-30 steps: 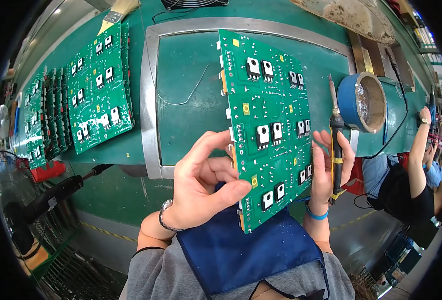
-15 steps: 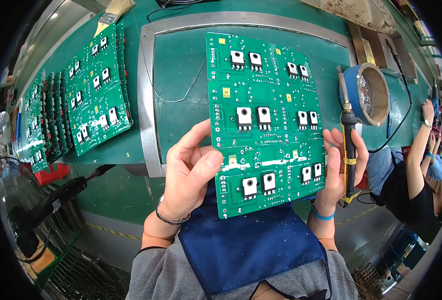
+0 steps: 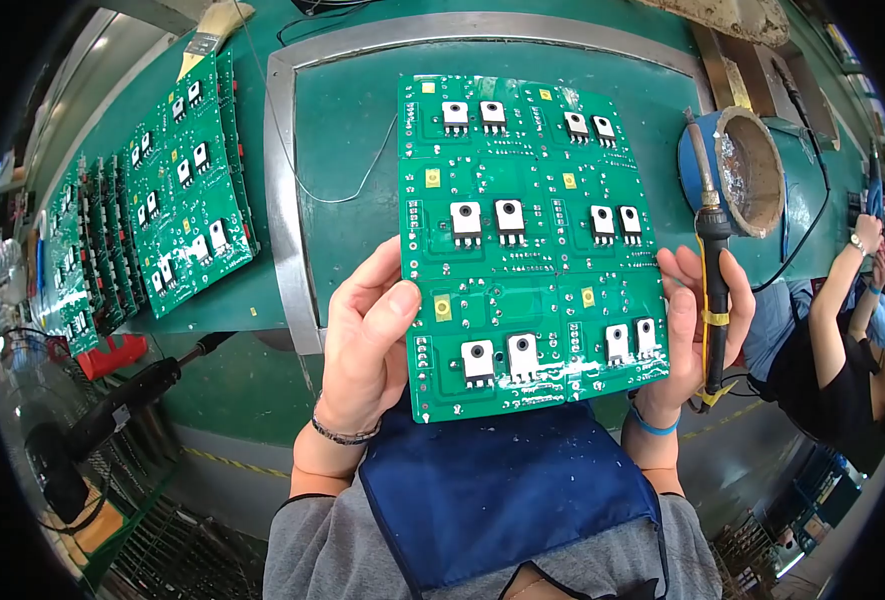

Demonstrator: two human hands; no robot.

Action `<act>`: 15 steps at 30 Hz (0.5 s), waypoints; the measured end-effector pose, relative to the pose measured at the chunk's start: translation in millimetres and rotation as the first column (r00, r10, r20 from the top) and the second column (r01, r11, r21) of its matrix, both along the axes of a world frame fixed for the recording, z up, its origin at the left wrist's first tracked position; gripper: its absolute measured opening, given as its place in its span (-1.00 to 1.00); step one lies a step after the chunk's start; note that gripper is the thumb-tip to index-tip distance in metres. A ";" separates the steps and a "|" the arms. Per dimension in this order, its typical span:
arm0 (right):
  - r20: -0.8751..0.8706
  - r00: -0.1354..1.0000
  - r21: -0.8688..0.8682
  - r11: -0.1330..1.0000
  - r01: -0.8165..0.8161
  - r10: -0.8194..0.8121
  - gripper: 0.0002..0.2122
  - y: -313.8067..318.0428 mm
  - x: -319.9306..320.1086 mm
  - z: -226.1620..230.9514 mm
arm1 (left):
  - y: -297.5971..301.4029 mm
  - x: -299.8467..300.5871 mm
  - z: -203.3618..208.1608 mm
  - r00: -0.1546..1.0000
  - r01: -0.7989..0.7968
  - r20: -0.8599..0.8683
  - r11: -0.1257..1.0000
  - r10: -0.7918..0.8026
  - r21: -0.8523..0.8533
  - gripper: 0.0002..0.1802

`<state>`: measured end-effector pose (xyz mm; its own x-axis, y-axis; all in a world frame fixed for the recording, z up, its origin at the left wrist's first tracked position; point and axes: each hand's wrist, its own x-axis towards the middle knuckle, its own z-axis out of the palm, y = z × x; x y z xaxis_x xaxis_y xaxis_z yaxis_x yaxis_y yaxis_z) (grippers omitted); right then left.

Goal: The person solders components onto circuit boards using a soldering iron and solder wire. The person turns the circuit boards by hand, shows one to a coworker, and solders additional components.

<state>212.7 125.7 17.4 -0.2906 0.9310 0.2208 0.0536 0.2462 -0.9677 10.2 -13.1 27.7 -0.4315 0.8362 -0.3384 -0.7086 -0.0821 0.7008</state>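
A large green circuit board point(image 3: 492, 310) is held up in front of me. Paired white-and-black transistors and small yellow squares dot its face. My left hand point(image 3: 357, 335) grips its left edge, thumb on the face and fingers behind. At the lower right edge is my right hand point(image 3: 679, 345), with its fingers against the board. That same hand also holds a soldering iron point(image 3: 714, 280) with a black handle, its tip pointing up and away. A thin wire point(image 3: 347, 199) curves over the bench left of the board.
More green circuit boards point(image 3: 187, 190) lean in a row at the left, near a brush point(image 3: 207, 40). A blue round tub point(image 3: 697, 170) stands beyond the iron. A metal frame point(image 3: 284, 200) borders the green bench. Another person point(image 3: 832, 330) works at the far right.
The board has shifted slightly left and tilted, so the glare now lies along its lower edge. My right hand and the iron have moved slightly right.
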 end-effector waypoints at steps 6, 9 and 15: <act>-0.001 1.000 0.014 1.000 -0.009 0.009 -0.59 1.1 1.0 -0.7 | 0.0 -1.8 -5.7 1.000 0.016 0.014 1.000 -0.016 -0.005 -0.39; 0.008 0.999 0.037 0.999 -0.037 0.037 -0.59 2.9 2.7 -2.9 | -0.1 -2.2 -11.4 1.000 0.020 0.020 1.000 -0.020 0.006 -0.38; -0.030 0.998 0.035 0.998 -0.051 0.052 -0.57 5.0 3.3 -9.0 | 0.4 -5.3 -19.9 0.999 0.035 0.035 0.999 -0.035 0.013 -0.39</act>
